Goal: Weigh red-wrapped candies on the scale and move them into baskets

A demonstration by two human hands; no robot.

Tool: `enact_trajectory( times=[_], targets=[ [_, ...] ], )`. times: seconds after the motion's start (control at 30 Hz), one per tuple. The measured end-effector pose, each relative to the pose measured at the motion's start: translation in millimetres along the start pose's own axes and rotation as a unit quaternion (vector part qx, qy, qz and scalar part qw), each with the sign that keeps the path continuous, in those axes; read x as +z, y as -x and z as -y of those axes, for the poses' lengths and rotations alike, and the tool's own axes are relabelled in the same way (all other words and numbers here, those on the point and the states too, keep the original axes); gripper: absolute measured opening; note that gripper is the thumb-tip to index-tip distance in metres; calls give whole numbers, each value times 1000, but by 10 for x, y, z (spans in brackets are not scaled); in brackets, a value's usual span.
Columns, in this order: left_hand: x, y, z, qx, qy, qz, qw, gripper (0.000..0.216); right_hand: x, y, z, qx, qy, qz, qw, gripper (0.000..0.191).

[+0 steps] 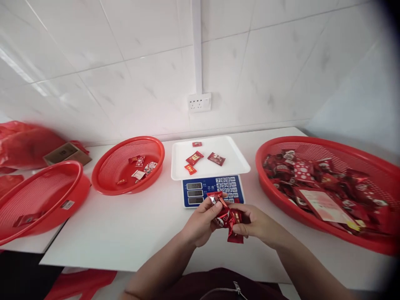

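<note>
Red packets [227, 217], print unreadable, sit in the closed grip of left hand [200, 225] and right hand [254, 225].

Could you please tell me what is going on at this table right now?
A person holds a few red packets between left hand and right hand, just in front of a scale. Four more packets lie on its white tray. The right basket is heaped with similar packets, the middle basket has a handful, and the left basket holds very little.
</note>
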State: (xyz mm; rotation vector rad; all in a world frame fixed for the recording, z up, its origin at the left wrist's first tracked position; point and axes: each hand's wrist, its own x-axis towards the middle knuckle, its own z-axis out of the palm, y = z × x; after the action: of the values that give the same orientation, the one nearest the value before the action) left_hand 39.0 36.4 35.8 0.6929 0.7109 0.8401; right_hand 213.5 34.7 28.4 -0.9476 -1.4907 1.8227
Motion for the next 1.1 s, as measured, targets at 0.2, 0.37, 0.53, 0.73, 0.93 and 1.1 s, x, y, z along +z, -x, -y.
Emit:
enact_trajectory(
  times=[0.2, 0.37, 0.53, 0.73, 0.93, 1.1],
  targets=[
    [-209, 168, 119, 19, 38, -52, 998, 41, 169, -37, -313, 10, -88, -33, 995, 43],
    [-290, 133, -112, 102, -105, -83, 986, 44, 145, 26, -398, 28, -172, -35, 984, 47],
    [-315, -199, -622, 261, -473, -124, 832, 44, 103, 87, -474, 31, -211, -45, 976, 46],
    [-285, -313, -550, 350, -595, -129, 712, 53, 78, 174, -470, 24, -224, -78, 971, 46],
    [-185, 110, 24, 150, -451, 39, 879, 45, 13, 131, -502, 8, -241, -93, 966, 43],
    [-263, 216, 174, 93, -400, -57, 910, 33, 90, 7, -557, 29, -239, -73, 968, 48]
  ],
)
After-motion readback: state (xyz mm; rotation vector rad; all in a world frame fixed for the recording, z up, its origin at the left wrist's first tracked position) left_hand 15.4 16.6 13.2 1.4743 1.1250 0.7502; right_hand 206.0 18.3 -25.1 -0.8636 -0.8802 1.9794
